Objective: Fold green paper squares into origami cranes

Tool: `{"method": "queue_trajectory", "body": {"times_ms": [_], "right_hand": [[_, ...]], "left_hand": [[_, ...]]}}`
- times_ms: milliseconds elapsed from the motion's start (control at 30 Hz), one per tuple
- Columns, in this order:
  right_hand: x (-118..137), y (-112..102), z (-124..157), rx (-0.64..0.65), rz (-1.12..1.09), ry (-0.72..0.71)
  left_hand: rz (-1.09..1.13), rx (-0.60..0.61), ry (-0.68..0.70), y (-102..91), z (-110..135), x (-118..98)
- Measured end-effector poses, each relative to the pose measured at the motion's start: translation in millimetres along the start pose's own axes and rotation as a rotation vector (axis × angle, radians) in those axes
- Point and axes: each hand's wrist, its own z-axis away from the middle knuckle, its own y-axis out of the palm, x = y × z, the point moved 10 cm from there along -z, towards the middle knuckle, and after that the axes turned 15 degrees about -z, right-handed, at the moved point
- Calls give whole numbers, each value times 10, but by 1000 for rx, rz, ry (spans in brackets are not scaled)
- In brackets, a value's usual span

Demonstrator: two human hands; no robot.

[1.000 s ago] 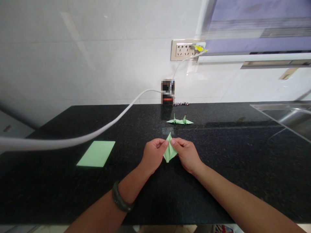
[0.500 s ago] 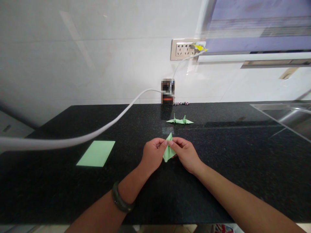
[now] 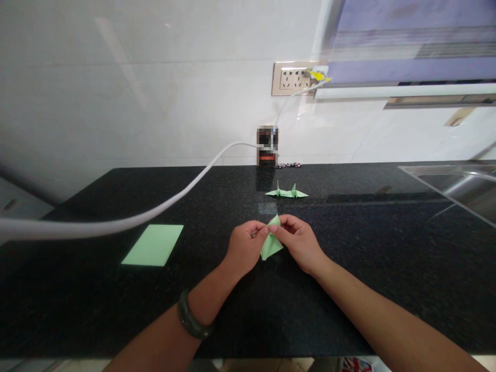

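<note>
Between my two hands is a partly folded piece of green paper [image 3: 271,248], held just above the dark counter. My left hand [image 3: 246,245] pinches its left side between thumb and fingers. On the other side, my right hand [image 3: 300,240] grips the upper right part, its thumb pressed on the paper near the left thumb. Some fingertips are hidden behind the paper. Beyond my hands, two folded green paper cranes [image 3: 287,193] stand side by side on the counter. A flat stack of green paper [image 3: 153,245] lies to the left.
A white cable [image 3: 155,212] arches over the counter's left side to a blurred-out upright object [image 3: 267,147] at the wall. Beside that lies a beaded string [image 3: 290,166]. A metal sink [image 3: 468,186] is set in at the right. Above is a wall socket [image 3: 292,79].
The paper has tilted, its upper tip shifting right, and its lower right flap now spreads wider. My right fingers have moved up slightly. My left hand is almost unmoved.
</note>
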Motion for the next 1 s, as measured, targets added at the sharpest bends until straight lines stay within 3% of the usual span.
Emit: {"method": "queue_trajectory", "body": {"times_ms": [567,1000], "right_hand": [[24,-39,3,-69,2,69],[34,-83,4,-112,-8,71]], "left_hand": [[49,95,17,86,31,-79],[-11,64,24,29,38,-118]]}}
